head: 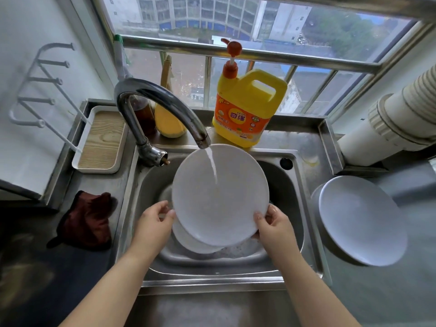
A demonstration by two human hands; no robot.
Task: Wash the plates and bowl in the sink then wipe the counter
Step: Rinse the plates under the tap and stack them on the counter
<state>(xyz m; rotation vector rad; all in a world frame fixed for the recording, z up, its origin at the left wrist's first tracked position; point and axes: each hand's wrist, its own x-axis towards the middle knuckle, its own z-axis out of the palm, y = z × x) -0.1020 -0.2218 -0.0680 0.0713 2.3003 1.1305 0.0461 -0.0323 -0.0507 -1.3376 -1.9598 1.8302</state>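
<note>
A white plate is tilted up over the steel sink, and water from the faucet runs onto its face. My left hand holds its lower left rim with curled fingers. My right hand grips the lower right rim, thumb on the front. Below it another white dish lies in the basin, mostly hidden. A third white plate rests on the counter to the right. A dark red cloth lies crumpled on the counter left of the sink.
A yellow dish-soap jug with an orange pump stands behind the sink, beside a brown bottle and a yellow bottle. A white tray with a wooden base sits at the back left. A white duct pipe crosses the right side.
</note>
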